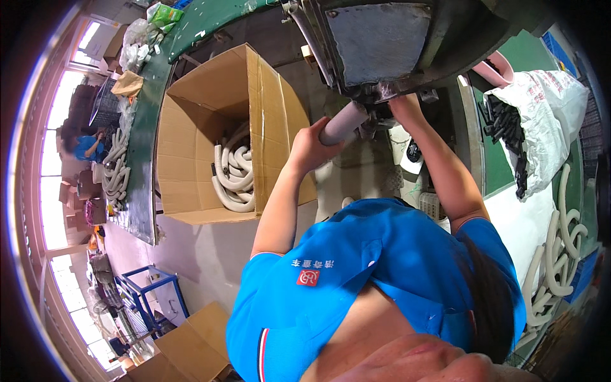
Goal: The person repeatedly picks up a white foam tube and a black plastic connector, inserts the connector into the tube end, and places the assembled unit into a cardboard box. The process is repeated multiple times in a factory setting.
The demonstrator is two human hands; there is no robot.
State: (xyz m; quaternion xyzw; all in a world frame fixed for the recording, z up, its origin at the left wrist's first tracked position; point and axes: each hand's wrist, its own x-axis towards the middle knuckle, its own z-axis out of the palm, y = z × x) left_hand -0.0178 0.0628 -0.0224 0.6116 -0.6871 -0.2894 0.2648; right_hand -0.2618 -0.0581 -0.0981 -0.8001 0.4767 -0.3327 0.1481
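My left hand [312,148] is wrapped around the lower end of a thick, pale pinkish-grey tube [344,122]. The tube's upper end reaches the underside of a dark metal machine [439,48]; whether it is joined there I cannot tell. My right hand [405,108] is raised against the machine's lower edge, right of the tube, next to some metal fittings [384,92]. Its fingers are mostly hidden by the machine. A pale grey panel [375,44] covers the machine's front.
Left of me, an open cardboard box [203,153] holds curved pale tubes [235,169]. More tubes lie on green tables at left [116,167] and right [554,254]. A white sack [550,121] spills black parts [506,121]. Far left, another person [88,148] works.
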